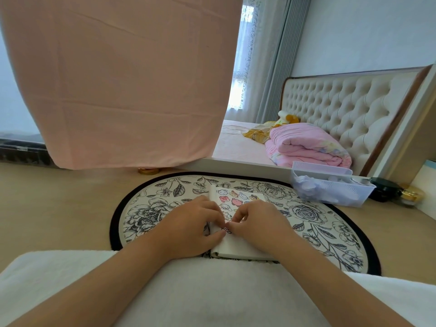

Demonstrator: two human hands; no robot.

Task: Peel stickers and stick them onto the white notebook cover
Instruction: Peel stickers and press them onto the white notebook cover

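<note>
I see the left hand [195, 223] and right hand [257, 220] together, pinching one small cartoon sticker [227, 230] over the white notebook cover [238, 250]; others perhaps already stuck.

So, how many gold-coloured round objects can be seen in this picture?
2. One gold object lies below the hem of the pink cloth, partly covered. The other gold object stands far right, beside a black object. The cloth may hide more.
</note>
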